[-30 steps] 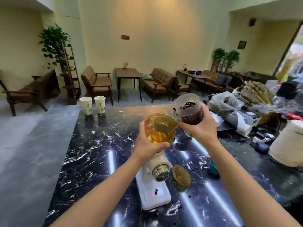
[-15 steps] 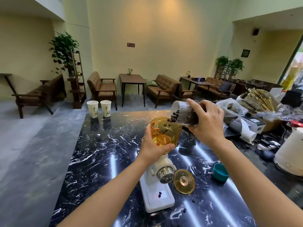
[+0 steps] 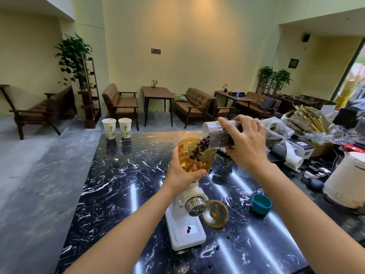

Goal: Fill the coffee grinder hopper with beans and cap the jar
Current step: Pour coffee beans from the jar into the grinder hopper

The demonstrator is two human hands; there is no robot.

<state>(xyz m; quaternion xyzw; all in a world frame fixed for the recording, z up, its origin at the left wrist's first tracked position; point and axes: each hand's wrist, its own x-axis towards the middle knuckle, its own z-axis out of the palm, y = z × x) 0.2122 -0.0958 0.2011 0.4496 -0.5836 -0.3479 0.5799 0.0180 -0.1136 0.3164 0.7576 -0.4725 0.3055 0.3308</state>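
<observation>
A white coffee grinder (image 3: 184, 224) stands on the black marble counter (image 3: 122, 186). My left hand (image 3: 182, 171) grips its amber transparent hopper (image 3: 195, 153) from the left. My right hand (image 3: 246, 143) holds a clear jar (image 3: 214, 135) tipped on its side, mouth over the hopper's rim. Dark coffee beans (image 3: 201, 148) stream from the jar into the hopper. The amber hopper lid (image 3: 215, 214) lies on the counter beside the grinder's right side. A teal jar cap (image 3: 261, 203) sits upturned further right.
Two paper cups (image 3: 117, 128) stand at the counter's far left corner. A white kettle-like appliance (image 3: 347, 178), a receipt printer (image 3: 292, 149) and bagged clutter crowd the right side. Loose beans lie on the grinder base and counter.
My right hand has tipped the jar from upright to nearly horizontal, and beans now pour into the hopper. My left hand stays on the hopper.
</observation>
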